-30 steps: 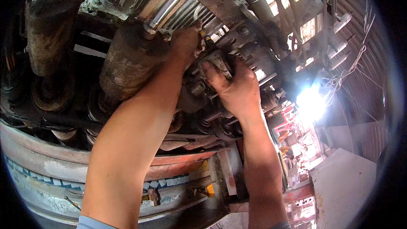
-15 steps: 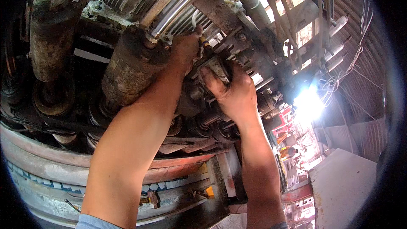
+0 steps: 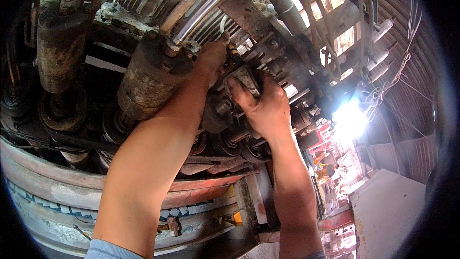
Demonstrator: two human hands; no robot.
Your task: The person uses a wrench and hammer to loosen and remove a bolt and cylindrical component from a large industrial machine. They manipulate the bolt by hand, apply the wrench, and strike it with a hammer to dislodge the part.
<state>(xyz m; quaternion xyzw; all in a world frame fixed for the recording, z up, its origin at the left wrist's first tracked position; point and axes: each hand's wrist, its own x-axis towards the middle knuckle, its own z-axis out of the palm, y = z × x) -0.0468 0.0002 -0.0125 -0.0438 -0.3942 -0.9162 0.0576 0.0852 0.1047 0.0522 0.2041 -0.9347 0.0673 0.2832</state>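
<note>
Both arms reach up into a greasy machine of cylinders, rods and metal plates. My left hand (image 3: 213,56) is in among the parts, right of a large dark cylinder (image 3: 152,79). Its thumb points up beside a thin white hose (image 3: 223,23), and its other fingers are mostly hidden. Just to the right, my right hand (image 3: 268,100) is wrapped round a worn metal block (image 3: 245,77), thumb on the near side and fingers over the far side. A small yellow-and-black fitting (image 3: 233,49) shows between the hands.
A bright chrome rod (image 3: 201,13) slants above the left hand. Hoses (image 3: 311,5) hang at upper right, near a glaring light (image 3: 349,117). Below runs a curved metal trough (image 3: 52,175) with a hammer-like tool (image 3: 174,226) on it. A pale panel (image 3: 390,211) stands lower right.
The machine's left side sits slightly farther right in the picture. My right hand keeps its grip on the metal block; my left hand has barely shifted.
</note>
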